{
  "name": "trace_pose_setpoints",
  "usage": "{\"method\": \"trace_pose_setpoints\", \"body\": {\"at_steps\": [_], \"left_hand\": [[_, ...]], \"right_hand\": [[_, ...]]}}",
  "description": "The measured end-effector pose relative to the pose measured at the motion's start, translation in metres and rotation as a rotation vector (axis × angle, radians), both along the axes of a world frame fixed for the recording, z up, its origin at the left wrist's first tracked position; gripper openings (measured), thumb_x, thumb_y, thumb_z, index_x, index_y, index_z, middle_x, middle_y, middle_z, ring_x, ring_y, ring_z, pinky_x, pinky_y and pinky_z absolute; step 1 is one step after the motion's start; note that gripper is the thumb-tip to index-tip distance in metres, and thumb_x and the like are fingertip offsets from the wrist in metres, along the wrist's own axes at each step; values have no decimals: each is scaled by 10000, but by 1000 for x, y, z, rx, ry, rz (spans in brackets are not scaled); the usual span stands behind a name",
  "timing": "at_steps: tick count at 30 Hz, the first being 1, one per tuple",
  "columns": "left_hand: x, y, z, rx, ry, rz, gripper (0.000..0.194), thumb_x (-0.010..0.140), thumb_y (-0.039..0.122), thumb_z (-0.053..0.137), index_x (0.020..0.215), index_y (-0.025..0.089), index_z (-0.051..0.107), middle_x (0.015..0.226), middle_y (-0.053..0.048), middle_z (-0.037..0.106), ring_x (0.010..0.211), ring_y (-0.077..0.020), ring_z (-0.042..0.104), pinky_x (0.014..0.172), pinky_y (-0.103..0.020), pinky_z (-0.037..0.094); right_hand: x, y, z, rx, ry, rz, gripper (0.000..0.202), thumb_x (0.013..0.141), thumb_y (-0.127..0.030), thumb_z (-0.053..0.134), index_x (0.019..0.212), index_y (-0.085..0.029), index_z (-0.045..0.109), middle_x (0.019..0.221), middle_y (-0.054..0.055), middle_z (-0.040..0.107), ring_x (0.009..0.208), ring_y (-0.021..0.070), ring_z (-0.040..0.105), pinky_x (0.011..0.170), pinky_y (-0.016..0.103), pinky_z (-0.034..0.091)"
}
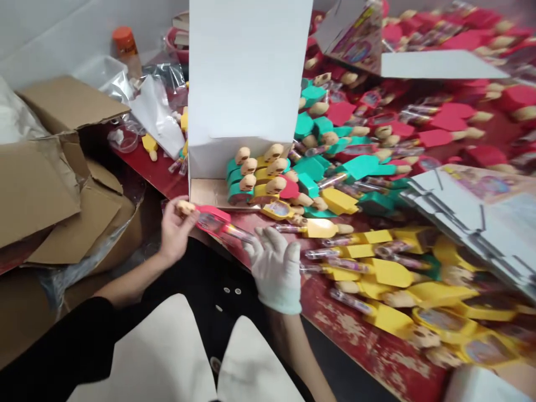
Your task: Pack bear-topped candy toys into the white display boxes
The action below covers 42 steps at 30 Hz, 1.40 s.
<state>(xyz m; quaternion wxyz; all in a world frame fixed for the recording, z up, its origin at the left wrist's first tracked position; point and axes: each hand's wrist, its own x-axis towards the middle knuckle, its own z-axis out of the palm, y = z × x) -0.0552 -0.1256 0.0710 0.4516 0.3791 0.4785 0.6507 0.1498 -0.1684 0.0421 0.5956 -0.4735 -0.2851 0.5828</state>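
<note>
My bare left hand [176, 230] pinches the tan knob end of a red plastic toy [213, 216], which has a clear tube with wrapped contents at its other end. Close to the tube's tip is my right hand [274, 268] in a white glove, its thumb apart and its fingers loosely curled; whether they touch the tube is hard to tell. Beyond both hands stands a white box [247, 72] with its tall lid up. Inside it, green toys [239, 187] and yellow toys [263, 174] stand in rows, tan knobs upward. A yellow toy [278, 209] lies against its front edge.
Piles of yellow toys [391, 272], green toys [362, 166] and red toys [444, 117] cover the red table [355, 335] at right. Folded printed boxes [473, 218] lie on them. An open brown carton [37, 190] stands left, and an orange-capped bottle [124, 44] behind.
</note>
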Motion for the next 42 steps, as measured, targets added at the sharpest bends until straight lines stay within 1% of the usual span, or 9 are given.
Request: {"method": "trace_pose_setpoints", "body": {"at_steps": [3, 5, 12, 17, 22, 31, 34, 39, 42], "left_hand": [[-51, 32, 17, 220, 255, 96, 534, 801, 422, 866, 1211, 222, 588, 1062, -31, 687, 987, -124, 684, 936, -229, 540], [-65, 48, 28, 337, 397, 109, 531, 833, 453, 831, 1245, 231, 580, 1093, -42, 679, 1028, -146, 691, 976, -261, 544], [-53, 91, 36, 522, 709, 16, 566, 896, 577, 698, 1363, 283, 572, 1282, -67, 651, 1313, -299, 613, 1139, -467, 499], [-52, 115, 44, 624, 866, -87, 541, 944, 551, 648, 1432, 343, 546, 1321, -35, 668, 1250, -260, 662, 1124, -447, 517], [-48, 119, 48, 644, 972, -143, 554, 977, 563, 584, 1483, 351, 506, 1298, -35, 690, 1255, -253, 663, 1104, -435, 530], [-38, 124, 42, 619, 1015, -181, 605, 991, 633, 480, 1505, 314, 471, 1417, -78, 627, 1374, -298, 578, 1177, -505, 454], [-37, 129, 38, 588, 988, -245, 571, 973, 619, 534, 1448, 302, 539, 1383, -86, 649, 1381, -305, 570, 1200, -508, 422], [-38, 131, 35, 488, 795, -192, 564, 859, 606, 721, 1333, 315, 633, 1324, -69, 675, 1385, -328, 566, 1203, -527, 414], [-39, 127, 34, 489, 809, -216, 587, 854, 612, 726, 1340, 297, 630, 1314, -75, 679, 1351, -326, 594, 1182, -521, 442]], "right_hand": [[10, 17, -9, -43, 79, -119, 438, 856, -642, 662, 1094, -274, 647, 1150, 21, 663, 1000, 154, 683, 931, 358, 566], [16, 28, -16, -5, -18, -164, 426, 824, -576, 725, 1069, -238, 638, 1088, 26, 668, 917, 147, 686, 882, 344, 567], [16, 31, -46, 92, -422, -86, 487, 871, -603, 673, 1101, -174, 651, 1072, 97, 690, 889, 195, 702, 909, 436, 580], [19, 22, -66, 92, -476, -78, 483, 878, -604, 662, 1090, -170, 649, 1070, 119, 696, 932, 230, 711, 940, 486, 584], [17, 17, -70, 132, -537, -50, 393, 913, -527, 647, 1086, -176, 679, 1087, 121, 701, 987, 230, 688, 963, 467, 571], [16, 14, -71, 232, -681, 8, 277, 936, -400, 630, 1085, -177, 698, 1073, 112, 691, 970, 219, 668, 912, 422, 574], [15, 14, -73, 245, -700, 5, 277, 939, -397, 624, 1092, -178, 694, 1073, 112, 690, 970, 220, 669, 908, 424, 577], [15, 15, -75, 252, -712, 11, 286, 941, -408, 622, 1108, -186, 689, 1083, 108, 686, 986, 225, 666, 934, 450, 566], [16, 15, -77, 246, -715, 21, 291, 944, -422, 614, 1111, -195, 688, 1091, 105, 686, 1002, 229, 664, 955, 462, 557]]}}
